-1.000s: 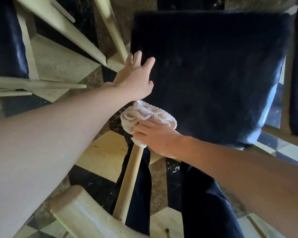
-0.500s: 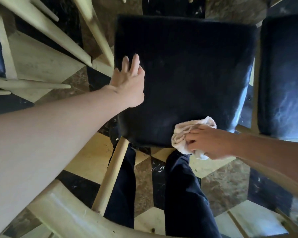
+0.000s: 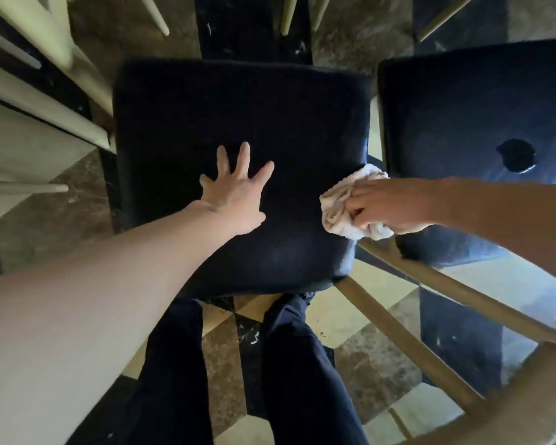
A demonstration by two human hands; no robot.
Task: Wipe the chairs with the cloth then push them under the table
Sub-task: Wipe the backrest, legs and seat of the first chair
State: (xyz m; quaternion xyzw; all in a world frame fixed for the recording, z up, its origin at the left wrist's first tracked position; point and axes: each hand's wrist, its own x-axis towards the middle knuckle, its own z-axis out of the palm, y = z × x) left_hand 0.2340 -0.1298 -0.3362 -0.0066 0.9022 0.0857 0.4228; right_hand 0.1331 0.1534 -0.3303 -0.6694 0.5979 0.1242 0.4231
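The person's right hand [image 3: 387, 205] had its fingers curled round a bunched white cloth [image 3: 342, 208], holding it against the right edge of the dark seat [image 3: 238, 123] of the chair in front of them. The wad bulged out leftward past the knuckles, its longer side running roughly front to back along the seat edge; how much of it lay tucked in the palm was hidden. Well left of that grip, the left hand [image 3: 236, 194] lay flat on the seat with fingers straight and spread, pointing away from the person. Just right of the cloth stood a second chair seat [image 3: 463, 123], cut off at the frame edge. Pale wooden spindles [image 3: 430, 284] ran below the gripping hand. Dark trouser legs [image 3: 296, 364] stood on the patterned tile floor [image 3: 379, 374]; the feet were not visible.
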